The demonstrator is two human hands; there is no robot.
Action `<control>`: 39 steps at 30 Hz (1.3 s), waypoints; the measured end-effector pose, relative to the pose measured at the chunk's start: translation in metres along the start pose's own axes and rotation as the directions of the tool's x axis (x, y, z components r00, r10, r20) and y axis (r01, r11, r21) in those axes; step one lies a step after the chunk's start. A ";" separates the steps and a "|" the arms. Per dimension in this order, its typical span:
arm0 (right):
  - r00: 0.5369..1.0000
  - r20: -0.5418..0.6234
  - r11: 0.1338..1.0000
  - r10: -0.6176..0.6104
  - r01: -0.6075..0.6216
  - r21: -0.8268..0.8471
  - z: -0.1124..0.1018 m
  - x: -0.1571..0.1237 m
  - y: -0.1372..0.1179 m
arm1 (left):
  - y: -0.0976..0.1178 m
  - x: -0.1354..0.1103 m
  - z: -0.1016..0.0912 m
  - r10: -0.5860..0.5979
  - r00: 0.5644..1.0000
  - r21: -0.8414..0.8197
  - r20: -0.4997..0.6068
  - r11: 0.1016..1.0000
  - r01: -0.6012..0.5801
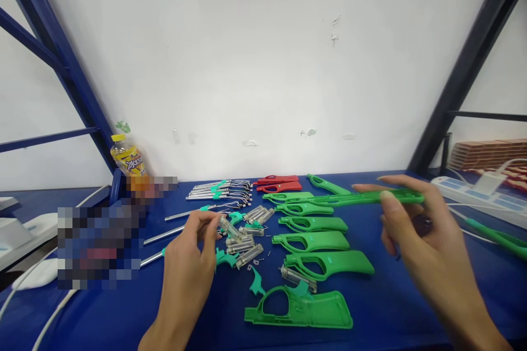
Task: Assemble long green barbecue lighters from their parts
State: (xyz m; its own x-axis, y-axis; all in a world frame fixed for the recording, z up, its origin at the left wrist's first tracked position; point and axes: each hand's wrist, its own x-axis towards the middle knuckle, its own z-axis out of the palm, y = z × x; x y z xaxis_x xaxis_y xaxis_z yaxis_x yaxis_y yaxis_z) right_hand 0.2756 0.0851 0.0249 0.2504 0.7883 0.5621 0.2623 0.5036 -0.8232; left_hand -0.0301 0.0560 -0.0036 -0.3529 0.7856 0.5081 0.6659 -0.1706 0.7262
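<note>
The left hand pinches a clear tube by one end, left of the centre of the bench. The right hand holds a green shell above the bench's right half, long axis roughly parallel to the back edge, narrow end pointing left. An open casing half lies between the hands, near the front edge.

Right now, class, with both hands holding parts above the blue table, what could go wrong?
1. The left hand pinches a clear tube by one end, so it might slip onto the cluttered parts below.
2. The right hand holds a long green shell; lowered carelessly, it could bump the green shells on the table.
3. Tiny loose bits lie near the left hand and could be brushed away.
</note>
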 end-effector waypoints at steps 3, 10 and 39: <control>0.999 -0.034 1.000 -0.003 0.003 0.010 -0.002 0.002 -0.001 | 0.000 0.002 0.001 -0.141 0.990 -0.259 -0.027 0.957 0.129; 0.999 -0.021 1.000 -0.025 0.026 0.014 0.000 -0.001 -0.002 | 0.010 0.011 0.004 -0.590 0.793 -0.817 0.149 0.378 0.435; 0.997 0.034 0.996 -0.073 0.075 -0.056 0.002 -0.002 -0.002 | -0.025 0.012 -0.013 -0.127 0.971 0.311 0.203 0.948 0.059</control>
State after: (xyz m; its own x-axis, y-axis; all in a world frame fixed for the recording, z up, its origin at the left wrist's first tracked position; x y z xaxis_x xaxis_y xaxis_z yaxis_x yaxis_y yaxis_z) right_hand 0.2724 0.0832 0.0256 0.1984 0.7609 0.6178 0.3319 0.5409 -0.7728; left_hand -0.0591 0.0619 -0.0093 -0.2941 0.9050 0.3072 0.8153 0.0699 0.5748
